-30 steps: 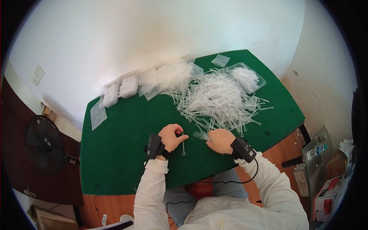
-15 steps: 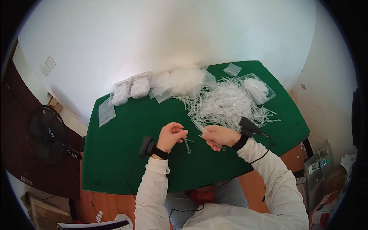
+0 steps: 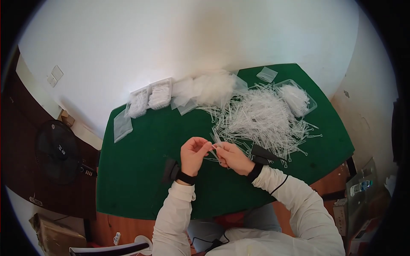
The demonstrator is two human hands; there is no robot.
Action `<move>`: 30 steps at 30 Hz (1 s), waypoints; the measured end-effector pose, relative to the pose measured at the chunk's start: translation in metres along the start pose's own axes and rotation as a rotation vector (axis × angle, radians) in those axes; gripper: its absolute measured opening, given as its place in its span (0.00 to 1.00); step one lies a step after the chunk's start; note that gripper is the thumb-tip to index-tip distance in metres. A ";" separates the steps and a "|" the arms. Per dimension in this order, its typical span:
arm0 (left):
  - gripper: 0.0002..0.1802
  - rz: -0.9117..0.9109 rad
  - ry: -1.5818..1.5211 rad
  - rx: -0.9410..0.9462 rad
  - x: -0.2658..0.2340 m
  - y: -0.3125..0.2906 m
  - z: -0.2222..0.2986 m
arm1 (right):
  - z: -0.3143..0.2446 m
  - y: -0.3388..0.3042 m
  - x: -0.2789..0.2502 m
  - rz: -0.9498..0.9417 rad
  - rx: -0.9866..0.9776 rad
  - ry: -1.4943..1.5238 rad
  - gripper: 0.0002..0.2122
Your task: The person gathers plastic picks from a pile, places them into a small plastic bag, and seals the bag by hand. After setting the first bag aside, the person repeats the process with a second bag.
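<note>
My left hand is closed in a pinch, its thumb and forefinger meeting the fingers of my right hand over the green tabletop. Thin clear plastic sticks with small looped ends show just under its fingertips. Closed round a small bunch of these clear plastic sticks is my right hand; the stick tips poke out past its thumb. Exactly how many each hand has is hidden by the fingers. Just beyond the right hand spreads a large loose heap of the same sticks.
Behind the heap stands a clear tray with white sticks. A pile of clear bags lies at the back middle. Two filled clear boxes and a flat bag are at the back left. A black fan stands left of the table.
My hands have come together; the right moved left until its fingers met the left's. The sticks hanging from my left hand are now partly hidden. The whole view has shifted slightly.
</note>
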State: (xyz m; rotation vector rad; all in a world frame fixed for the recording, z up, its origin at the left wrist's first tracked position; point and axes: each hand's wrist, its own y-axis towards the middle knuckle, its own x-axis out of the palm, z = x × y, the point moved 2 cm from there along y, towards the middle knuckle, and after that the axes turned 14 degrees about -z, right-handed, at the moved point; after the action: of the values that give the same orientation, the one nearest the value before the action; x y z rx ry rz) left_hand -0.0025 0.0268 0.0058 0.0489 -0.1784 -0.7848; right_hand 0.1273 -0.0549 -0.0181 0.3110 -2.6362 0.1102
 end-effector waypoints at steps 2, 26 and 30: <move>0.06 -0.019 0.092 0.111 0.004 0.002 -0.012 | 0.004 0.001 0.000 -0.001 -0.055 -0.083 0.06; 0.09 -0.344 1.135 -0.001 -0.025 -0.009 0.011 | 0.001 -0.002 -0.016 0.122 -0.223 -0.575 0.24; 0.08 -0.373 1.115 -0.021 -0.024 -0.006 0.009 | -0.003 -0.005 -0.015 0.167 -0.263 -0.848 0.25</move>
State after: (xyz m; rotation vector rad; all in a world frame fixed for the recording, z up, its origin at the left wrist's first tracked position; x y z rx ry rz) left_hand -0.0249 0.0397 0.0111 0.4964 0.9192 -1.0248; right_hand 0.1424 -0.0562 -0.0224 0.0364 -3.4554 -0.3996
